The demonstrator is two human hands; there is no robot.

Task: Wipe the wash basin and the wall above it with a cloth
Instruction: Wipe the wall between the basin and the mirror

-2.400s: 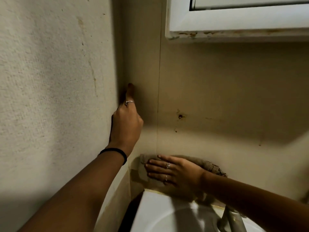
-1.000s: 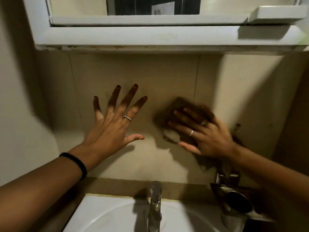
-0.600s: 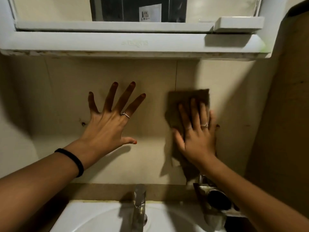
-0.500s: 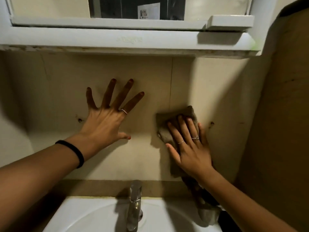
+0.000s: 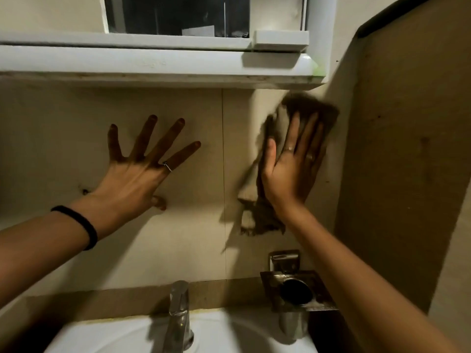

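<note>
Brown rag cloth (image 5: 309,112), pressed flat-fingered by right hand (image 5: 290,169), now higher under white cabinet ledge (image 5: 158,72) than half a second ago; left hand (image 5: 135,174) splayed on beige tiled wall (image 5: 191,238); white wash basin (image 5: 229,332) untouched.

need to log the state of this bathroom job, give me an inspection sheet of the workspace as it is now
surface: tiled wall above the basin, small dark mark at left
job's things: brown cloth flat on the wall just under the cabinet; white wash basin below
clutter: metal holder fixed to the wall at right; tap on the basin
hands: left hand spread flat on the wall; right hand presses the cloth with straight fingers
cables: nothing seen
surroundings: white mirror cabinet above; brown panel at right
</note>
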